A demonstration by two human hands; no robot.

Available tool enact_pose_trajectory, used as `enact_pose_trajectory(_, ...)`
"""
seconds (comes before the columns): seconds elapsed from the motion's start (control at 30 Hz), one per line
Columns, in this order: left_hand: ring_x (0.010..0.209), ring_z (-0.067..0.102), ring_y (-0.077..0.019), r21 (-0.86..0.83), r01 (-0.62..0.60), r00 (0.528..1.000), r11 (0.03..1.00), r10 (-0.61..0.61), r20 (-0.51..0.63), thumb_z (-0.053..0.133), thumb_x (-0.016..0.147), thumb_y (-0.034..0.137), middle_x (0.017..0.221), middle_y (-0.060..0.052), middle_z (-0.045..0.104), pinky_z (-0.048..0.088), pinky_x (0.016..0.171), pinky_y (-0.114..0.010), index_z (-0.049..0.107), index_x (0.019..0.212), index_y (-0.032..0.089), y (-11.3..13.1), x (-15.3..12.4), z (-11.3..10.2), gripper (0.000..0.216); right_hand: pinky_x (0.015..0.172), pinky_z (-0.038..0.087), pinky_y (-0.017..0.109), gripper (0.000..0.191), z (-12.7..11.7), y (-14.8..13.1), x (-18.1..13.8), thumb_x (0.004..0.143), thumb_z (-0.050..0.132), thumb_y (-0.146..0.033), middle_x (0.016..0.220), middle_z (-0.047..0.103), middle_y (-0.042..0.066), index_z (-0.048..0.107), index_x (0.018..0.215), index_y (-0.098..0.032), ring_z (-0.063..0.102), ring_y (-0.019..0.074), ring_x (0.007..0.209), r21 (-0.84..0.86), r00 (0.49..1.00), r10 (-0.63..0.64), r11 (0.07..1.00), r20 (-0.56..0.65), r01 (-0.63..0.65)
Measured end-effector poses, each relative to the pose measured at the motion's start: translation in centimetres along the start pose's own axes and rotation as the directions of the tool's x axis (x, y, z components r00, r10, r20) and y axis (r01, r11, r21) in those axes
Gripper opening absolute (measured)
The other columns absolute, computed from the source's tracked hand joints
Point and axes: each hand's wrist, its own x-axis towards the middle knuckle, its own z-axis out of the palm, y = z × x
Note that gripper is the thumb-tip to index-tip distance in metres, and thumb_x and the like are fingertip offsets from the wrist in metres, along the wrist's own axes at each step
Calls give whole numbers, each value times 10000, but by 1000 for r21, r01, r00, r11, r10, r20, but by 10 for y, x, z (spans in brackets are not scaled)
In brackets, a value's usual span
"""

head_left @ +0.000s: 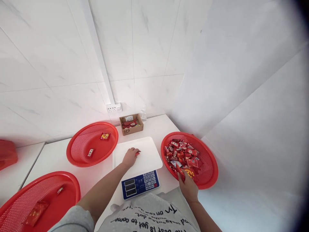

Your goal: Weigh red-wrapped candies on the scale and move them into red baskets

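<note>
My left hand [129, 158] is over the white tray [147, 149] of a digital scale, its fingers closed round a small red packet [137, 154] that is mostly hidden by them. My right hand [189, 188] reaches over the near rim of the right red basket [209, 161]. Its fingers are pinched on a red wrapped packet [180, 172]. Many small red packets [181, 151] are heaped in that basket, with a red and yellow one [190, 174] just past my fingertips. The scale's blue keypad panel [140, 185] faces me, with dark displays.
A cardboard box [132, 129] with red packets stands against the wall beside clear plastic [143, 114]. To the left are a red basket [72, 151] with two packets and a nearer red basket [77, 193] with a few. A wall socket [113, 108] is behind.
</note>
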Motion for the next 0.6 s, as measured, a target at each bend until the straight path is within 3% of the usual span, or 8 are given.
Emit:
enact_pose_trajectory(0.17,853,627,-158,-158,164,966,974,-191,-175,486,797,129,1024,-51,653,485,816,-290,605,1064,194,-26,-2,-28,300,825,439,346,477,2,2,1,878,301,-451,1127,631,104,497,1225,-191,583,245,1040,19,1000,-11,1000,-10,11)
enact_pose_trajectory(0.33,1075,556,-269,-221,366,808,904,-426,-407,506,807,244,1190,-150,569,416,940,-427,510,1206,151,-57,-10,-89,409,826,438,366,488,3,2,1,868,308,-457,1120,631,126,510,1221,-187,576,262,1053,25,1000,-1,1000,-20,2)
enact_pose_trajectory(0.43,1185,456,-372,-206,470,732,858,-510,-451,588,748,314,1329,-233,426,369,960,-527,396,1316,108,-68,-21,-111,634,808,441,386,496,4,3,1,859,306,-471,1092,640,129,511,1212,-189,590,280,1017,55,999,-17,998,-38,19)
enact_pose_trajectory(0.5,1251,377,-393,-172,463,746,869,-488,-453,602,732,310,1361,-247,386,329,995,-543,401,1306,90,-67,-29,-108,647,780,447,408,511,5,4,2,847,316,-493,1049,653,130,501,1214,-189,609,297,962,98,999,12,995,-36,-8)
enact_pose_trajectory(0.6,1268,382,-326,-152,333,831,931,-365,-419,554,766,275,1309,-190,479,301,1047,-482,517,1186,128,-47,-46,-83,447,783,454,432,551,3,3,3,816,362,-532,1043,650,145,491,1211,-169,609,310,957,256,994,82,965,-68,-62)
